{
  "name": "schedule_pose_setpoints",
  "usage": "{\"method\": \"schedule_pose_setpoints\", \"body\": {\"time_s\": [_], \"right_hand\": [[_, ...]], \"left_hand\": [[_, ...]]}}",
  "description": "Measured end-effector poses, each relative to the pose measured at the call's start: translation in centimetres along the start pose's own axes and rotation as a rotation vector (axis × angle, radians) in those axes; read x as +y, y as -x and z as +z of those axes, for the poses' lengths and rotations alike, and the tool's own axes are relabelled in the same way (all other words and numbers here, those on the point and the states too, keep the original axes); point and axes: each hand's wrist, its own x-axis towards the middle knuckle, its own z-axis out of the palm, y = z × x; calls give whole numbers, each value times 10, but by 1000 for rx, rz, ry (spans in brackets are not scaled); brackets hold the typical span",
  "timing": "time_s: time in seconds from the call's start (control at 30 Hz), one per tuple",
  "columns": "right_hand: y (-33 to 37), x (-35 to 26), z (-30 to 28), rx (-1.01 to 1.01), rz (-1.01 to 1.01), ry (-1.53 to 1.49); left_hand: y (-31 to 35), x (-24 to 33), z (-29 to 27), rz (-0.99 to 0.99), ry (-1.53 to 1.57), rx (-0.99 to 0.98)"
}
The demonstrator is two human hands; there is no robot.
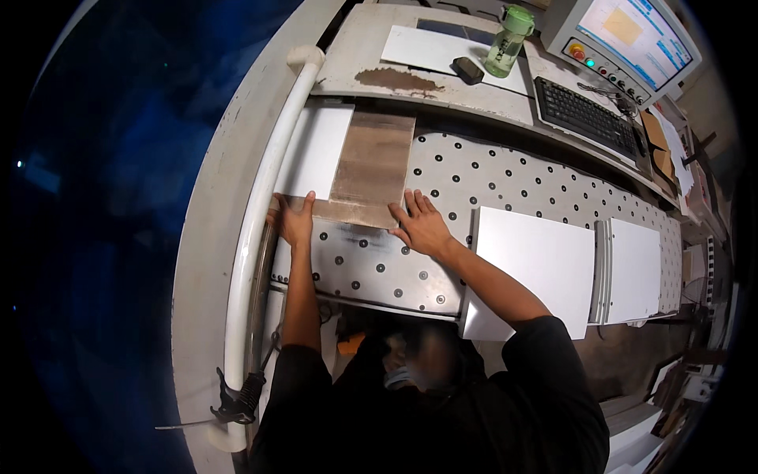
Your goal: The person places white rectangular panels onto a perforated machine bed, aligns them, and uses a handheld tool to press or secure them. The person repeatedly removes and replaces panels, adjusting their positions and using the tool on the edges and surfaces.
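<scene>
A brown wood-look panel [373,158] lies flat near the left end of a machine table dotted with black round studs. On top of its left part rests a white board [317,150]. My left hand [295,223] touches the panel's near-left edge, thumb stretched apart from the fingers, close beside a white tube. At the panel's near-right corner is my right hand [424,227], its fingers spread against the edge. Neither hand appears to grip anything. The undersides of both hands are hidden.
The white tube [268,189] runs along the left side, with a black-handled air gun [239,399] near its lower end. White panels [533,268] and a smaller white stack [632,268] sit at right. Beyond stand a green-lidded bottle [508,43], keyboard [584,118] and monitor [632,35].
</scene>
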Motion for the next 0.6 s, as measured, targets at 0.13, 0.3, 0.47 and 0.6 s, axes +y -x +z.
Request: {"method": "schedule_pose_setpoints", "body": {"time_s": [0.13,0.3,0.47,0.6], "right_hand": [[-1,-10,-4,5,54,-85],[-19,-41,-2,66,78,-277],[-86,-68,29,71,59,-423],[-117,-95,46,56,45,-463]], "left_hand": [[-3,3,0,-6,-34,42],[-4,0,-2,-33,-35,11],[-6,1,-4,-6,-55,44],[-2,0,-9,-21,-73,25]]}}
